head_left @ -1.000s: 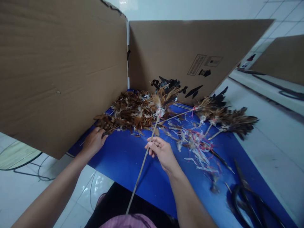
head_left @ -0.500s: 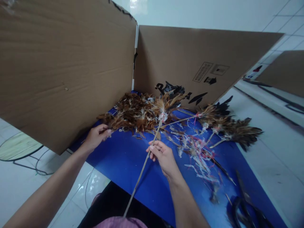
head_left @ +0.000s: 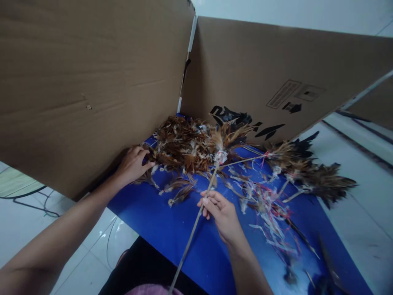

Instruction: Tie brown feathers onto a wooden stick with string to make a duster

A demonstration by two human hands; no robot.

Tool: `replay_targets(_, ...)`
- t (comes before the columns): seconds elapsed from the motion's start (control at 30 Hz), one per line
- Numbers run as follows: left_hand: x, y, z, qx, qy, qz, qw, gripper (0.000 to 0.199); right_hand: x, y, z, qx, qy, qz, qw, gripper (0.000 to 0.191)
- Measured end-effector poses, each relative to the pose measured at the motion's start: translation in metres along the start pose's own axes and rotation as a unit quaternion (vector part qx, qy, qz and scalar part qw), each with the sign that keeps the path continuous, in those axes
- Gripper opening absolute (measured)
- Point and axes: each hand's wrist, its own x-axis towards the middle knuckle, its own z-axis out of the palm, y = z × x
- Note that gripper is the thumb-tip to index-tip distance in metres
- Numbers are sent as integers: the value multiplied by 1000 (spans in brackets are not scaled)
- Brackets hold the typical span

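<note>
My right hand (head_left: 221,213) grips a thin stick (head_left: 190,241) between thumb and fingers. At the stick's far end is a feather duster head (head_left: 230,139) of brown feathers, bound with whitish and pink strips. My left hand (head_left: 132,164) is at the left end of a pile of loose brown feathers (head_left: 181,143), against the cardboard. Its thumb stands apart from the fingers, whose tips are partly hidden among feathers. A small loose group of feathers (head_left: 181,190) lies on the blue surface (head_left: 159,229) between my hands.
Tall cardboard panels (head_left: 76,82) wall the left and back. To the right lie feathered bundles on sticks (head_left: 325,182) and tangled pink and white strips (head_left: 273,213). Dark-handled scissors (head_left: 327,282), blurred, sit at the near right edge. A round-topped stool (head_left: 18,182) stands at left.
My left hand has moved to the pile's left end, and its thumb has parted from the fingers. Some feathers now lie in front of the pile. My right hand still holds the stick.
</note>
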Motion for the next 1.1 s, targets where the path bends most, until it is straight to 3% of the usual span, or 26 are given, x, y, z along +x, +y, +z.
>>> replay_targets(0.1,8,-3,14,44,-31,-5,999,71,1,2,-2,-2,7,6,1000,28)
replay_targets(0.17,10,-2,21,44,-63,-10,997,76,1,4,-3,-2,14,14,1000,29)
replay_targets(0.27,6,1,24,16,-100,21,995,61,3,8,-5,-3,20,28,999,30)
replay_targets(0.37,-7,9,22,-40,-101,72,991,47,3,13,-9,-7,25,41,999,29)
replay_targets(0.53,-22,20,14,-166,-112,111,974,39,1,22,-18,-15,30,49,998,26)
replay_targets(0.7,-2,18,-3,-171,-16,80,982,28,-1,21,-23,-3,48,44,998,26)
replay_targets(0.9,42,26,-51,-130,102,20,986,32,2,18,-17,21,53,31,998,26)
replay_targets(1.0,62,16,-46,-52,57,-22,997,35,3,15,-14,30,50,26,998,27)
replay_targets(1.1,73,-2,-16,60,-69,-69,993,35,0,10,-10,35,39,10,999,26)
